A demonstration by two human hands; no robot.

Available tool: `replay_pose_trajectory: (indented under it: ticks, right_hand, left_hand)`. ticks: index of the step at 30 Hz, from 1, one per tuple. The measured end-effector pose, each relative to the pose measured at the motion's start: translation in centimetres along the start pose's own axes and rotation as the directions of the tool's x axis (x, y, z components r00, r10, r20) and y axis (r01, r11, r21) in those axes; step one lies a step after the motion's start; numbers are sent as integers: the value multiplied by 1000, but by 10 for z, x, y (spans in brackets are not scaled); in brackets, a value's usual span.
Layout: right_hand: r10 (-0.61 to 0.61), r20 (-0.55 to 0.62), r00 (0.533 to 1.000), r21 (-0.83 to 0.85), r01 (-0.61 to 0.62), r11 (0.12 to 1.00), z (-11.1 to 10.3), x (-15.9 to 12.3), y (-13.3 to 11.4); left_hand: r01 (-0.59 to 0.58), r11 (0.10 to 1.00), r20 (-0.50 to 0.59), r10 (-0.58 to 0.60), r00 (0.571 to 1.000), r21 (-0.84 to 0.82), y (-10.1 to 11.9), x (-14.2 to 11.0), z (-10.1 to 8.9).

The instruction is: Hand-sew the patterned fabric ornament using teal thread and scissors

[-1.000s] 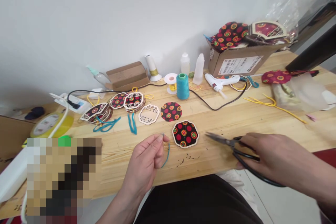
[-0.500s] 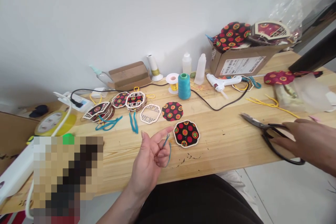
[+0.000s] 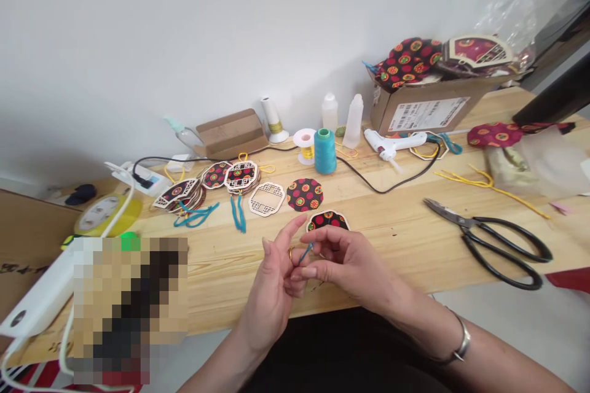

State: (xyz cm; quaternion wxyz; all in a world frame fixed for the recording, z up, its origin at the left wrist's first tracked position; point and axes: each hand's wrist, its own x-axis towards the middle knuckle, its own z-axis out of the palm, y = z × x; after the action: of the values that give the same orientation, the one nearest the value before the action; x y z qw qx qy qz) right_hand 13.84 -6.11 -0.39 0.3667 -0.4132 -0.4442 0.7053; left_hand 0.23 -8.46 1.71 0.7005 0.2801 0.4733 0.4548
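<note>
The right hand [image 3: 354,264] has left the scissors [image 3: 470,222] and come over to meet the left hand [image 3: 271,282]; the scissors now lie on the wooden surface [image 3: 221,264], handles slightly parted, to the right of the blue spool [image 3: 325,153] and nearer the person. The blue thread [image 3: 306,253] is between the two hands, on the person's side of the spool. The person's left thumb and forefinger stand out straight while the other left fingers curl in on the thread. The right thumb and forefinger are apart on either side of it; whether the right fingers grip it, one cannot tell. Just beyond the hands, the framed patch [image 3: 328,220] lies partly hidden by the right one. The round cloth [image 3: 305,195] is near the spool, on its front left, with the openwork frame [image 3: 266,199] farther left. The glue gun [image 3: 391,143] rests to the spool's right, and the yellow reel [image 3: 305,137] just beside it on the left.
</note>
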Motion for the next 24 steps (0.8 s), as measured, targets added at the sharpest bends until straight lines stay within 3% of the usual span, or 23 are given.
replay_pose_trajectory:
  ticks: [6,15,19,24]
  right_hand:
    - [10,65,998,245,-26,969,2,2,-2]
    - [-97,-42,994,34,98,995,-4,6,-2]
    - [-223,-104,969,-158,205,966,-8,6,0]
    - [-275,-87,958,-221,251,943,-10,5,2]
  left_hand:
    - [18,999,27,-19,999,36,-3,2,0]
    - [44,998,48,-46,998,41,-3,2,0]
    - [56,995,85,-63,994,87,-4,3,-2]
    - [63,994,85,-70,994,87,-3,3,-2]
